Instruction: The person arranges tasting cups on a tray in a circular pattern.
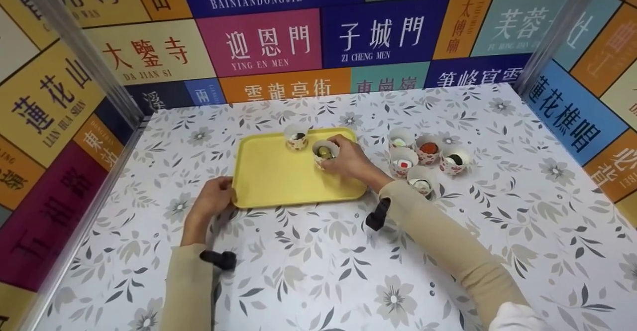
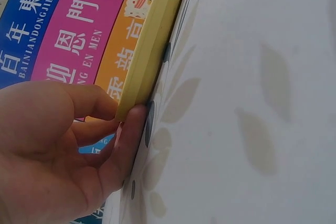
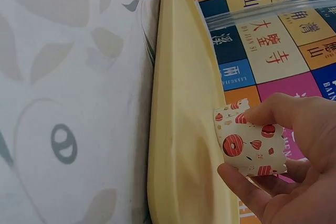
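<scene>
Paper cup [image 3: 254, 142] mouth-up in right fingers [image 3: 274, 109], yellow tray [image 1: 278, 176] lengthwise left-to-right

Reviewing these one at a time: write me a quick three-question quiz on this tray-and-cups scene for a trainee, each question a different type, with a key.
1. How many cups stand on the floral tabletop to the right of the yellow tray, in the head view?

2. True or false: the left grip is well clear of the yellow tray.

3. Multiple choice: what colour are the contents of the held cup, the one in the right grip?
A) bright red
B) olive green
C) blue

Key:
1. Five.
2. False; the left grip holds the yellow tray by its edge.
3. B.
</scene>
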The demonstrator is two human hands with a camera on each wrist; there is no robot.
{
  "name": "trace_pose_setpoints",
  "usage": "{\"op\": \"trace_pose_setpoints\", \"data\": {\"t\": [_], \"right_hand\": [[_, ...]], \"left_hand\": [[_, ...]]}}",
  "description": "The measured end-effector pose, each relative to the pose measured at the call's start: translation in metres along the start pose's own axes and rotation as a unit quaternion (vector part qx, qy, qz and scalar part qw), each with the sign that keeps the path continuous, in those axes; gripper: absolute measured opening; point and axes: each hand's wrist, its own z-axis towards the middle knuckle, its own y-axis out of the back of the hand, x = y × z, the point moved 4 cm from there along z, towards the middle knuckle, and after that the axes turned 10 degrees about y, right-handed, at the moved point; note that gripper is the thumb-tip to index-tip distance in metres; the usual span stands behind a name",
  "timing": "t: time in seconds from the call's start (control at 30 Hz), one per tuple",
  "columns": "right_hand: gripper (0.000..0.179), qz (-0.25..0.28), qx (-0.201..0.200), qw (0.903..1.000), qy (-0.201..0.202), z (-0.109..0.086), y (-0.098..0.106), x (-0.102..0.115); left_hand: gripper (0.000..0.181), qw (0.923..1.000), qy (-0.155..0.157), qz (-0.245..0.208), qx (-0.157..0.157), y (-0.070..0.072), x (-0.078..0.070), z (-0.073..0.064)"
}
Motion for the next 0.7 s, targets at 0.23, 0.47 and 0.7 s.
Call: {"op": "trace_pose_setpoints", "data": {"t": [0.23,0.47,0.7], "right_hand": [[0.063,0.027,-0.008,0.9995,-0.011,0.007,-0.005,-0.004],[0.064,0.046,0.002,0.9985,-0.028,0.014,-0.011,-0.006],[0.063,0.041,0.004,0.9988,-0.025,0.021,-0.016,-0.002]], "left_hand": [[0.053,0.9999,-0.01,-0.011,0.002,-0.002,0.001,0.001],[0.052,0.9999,-0.008,0.005,-0.007,-0.002,0.0,0.001],[0.056,0.9998,-0.003,0.007,-0.017,0.0,0.002,0.002]]}}
